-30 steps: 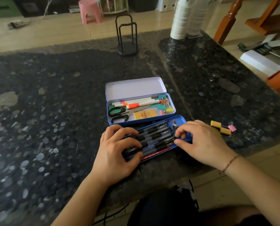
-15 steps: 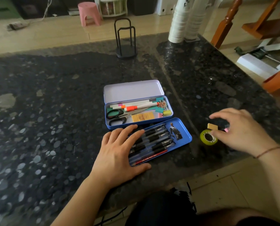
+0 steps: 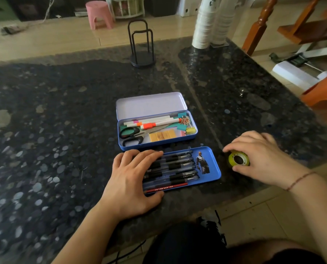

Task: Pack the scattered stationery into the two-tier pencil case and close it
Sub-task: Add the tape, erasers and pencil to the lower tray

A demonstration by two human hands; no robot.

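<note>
My left hand (image 3: 132, 180) lies flat, fingers straight, pressing the pens (image 3: 175, 168) in the loose blue tray (image 3: 213, 168). My right hand (image 3: 261, 159) curls round the tape roll (image 3: 238, 159) on the table (image 3: 63, 130), right of the tray. Risks: the smooth round roll slipping on polished stone; the thin metal tray skidding; the roll sitting too thick under the case (image 3: 157, 139) lid.

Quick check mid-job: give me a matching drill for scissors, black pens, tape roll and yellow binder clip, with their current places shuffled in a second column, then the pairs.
Things:
1. scissors
2. black pens
3. tape roll
4. yellow binder clip

Places:
A. on the table under the right hand
B. right end of the case base
C. blue tray, partly under the left hand
D. left end of the case base

Pairs: 1-D, 2-C, 3-A, 4-B
</note>
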